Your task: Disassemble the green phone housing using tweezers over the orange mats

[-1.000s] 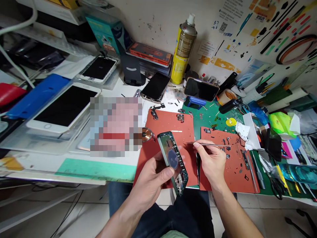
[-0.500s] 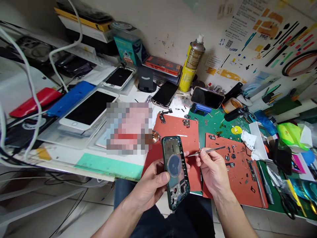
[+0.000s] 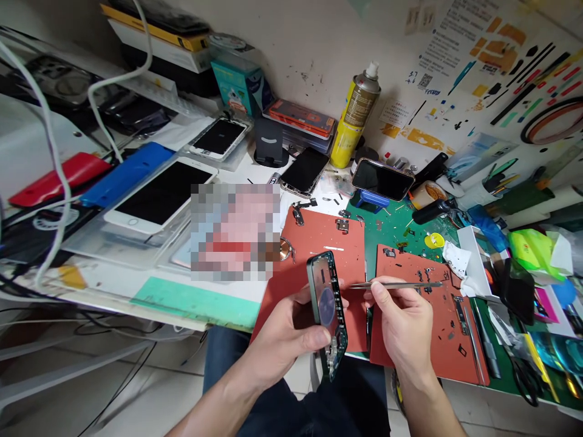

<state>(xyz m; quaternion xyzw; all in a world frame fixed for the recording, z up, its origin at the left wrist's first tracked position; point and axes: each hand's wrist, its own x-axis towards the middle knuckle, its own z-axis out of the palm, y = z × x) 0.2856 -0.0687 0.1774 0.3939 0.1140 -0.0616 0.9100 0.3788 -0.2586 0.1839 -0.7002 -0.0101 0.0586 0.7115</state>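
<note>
My left hand [image 3: 298, 331] is closed around a dark green phone housing [image 3: 327, 306], held upright and tilted above my lap, its inside with a round charging coil in view. The thumb presses on the near edge, and the other fingers are partly hidden behind it. Between the thumb and fingers of my right hand [image 3: 403, 321] is a pair of metal tweezers [image 3: 410, 284]. Their tips point left towards the housing's side edge. Whether the tips touch it or hold anything is too small to tell.
Two red mats [image 3: 314, 230] lie on the bench, with small phone parts [image 3: 423, 279] scattered over the right one. A phone [image 3: 383, 179] rests on a blue stand behind. A yellow spray can [image 3: 355, 115] stands by the wall. Scissors [image 3: 526, 379] lie at the right edge.
My left hand has turned the phone housing, so it shows more edge-on. The tweezers have swung to nearly level, and my right hand has shifted slightly right and down.
</note>
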